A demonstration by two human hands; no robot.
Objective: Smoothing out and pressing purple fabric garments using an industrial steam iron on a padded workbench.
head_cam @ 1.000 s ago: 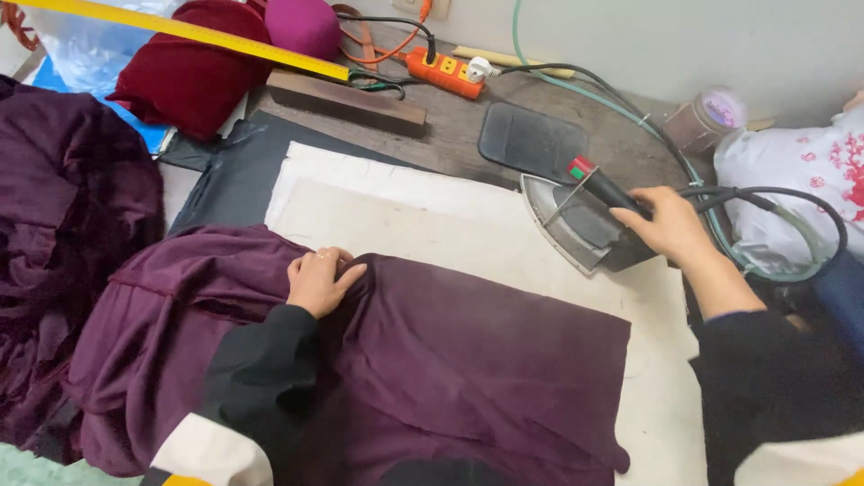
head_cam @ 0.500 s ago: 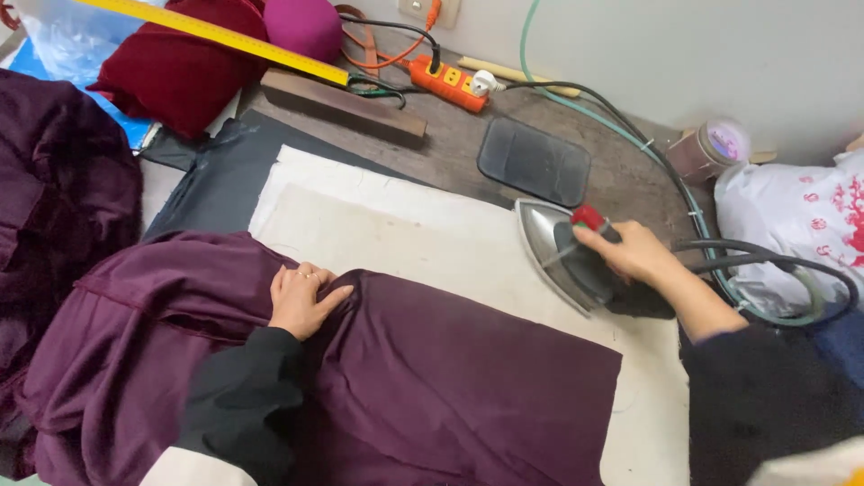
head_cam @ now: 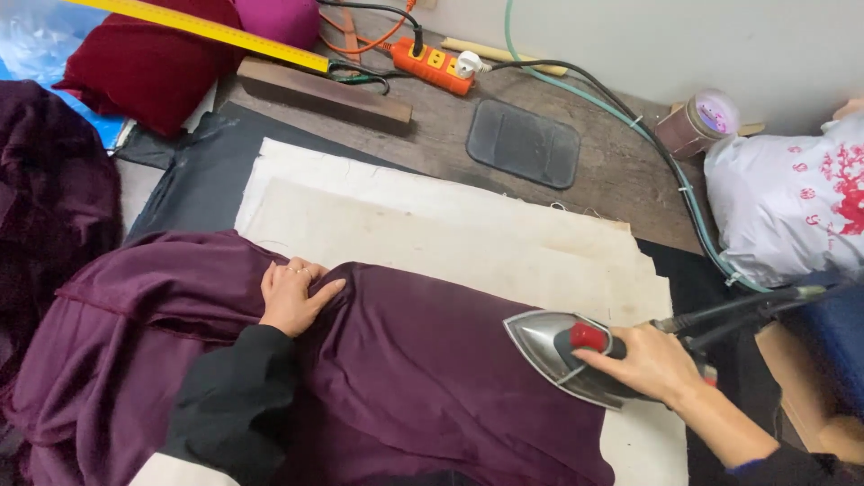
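White plastic bag (head_cam: 792,211) with red flower print at the right edge, crinkly clear-blue plastic bag (head_cam: 40,45) in the top left corner, no signs, no screens

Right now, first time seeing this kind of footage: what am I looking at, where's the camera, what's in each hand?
There is no machine here: a person works with two bare hands, and the single picture comes from a camera worn on their head, looking down at the table.

The left hand lies flat on a dark purple garment, pressing down a fold. The right hand grips the handle of a steam iron, whose soleplate sits on the garment's right edge.

Under the garment lies a cream pressing cloth on a wooden table. Farther back are a dark iron rest mat, an orange power strip, a yellow ruler and a red cushion.
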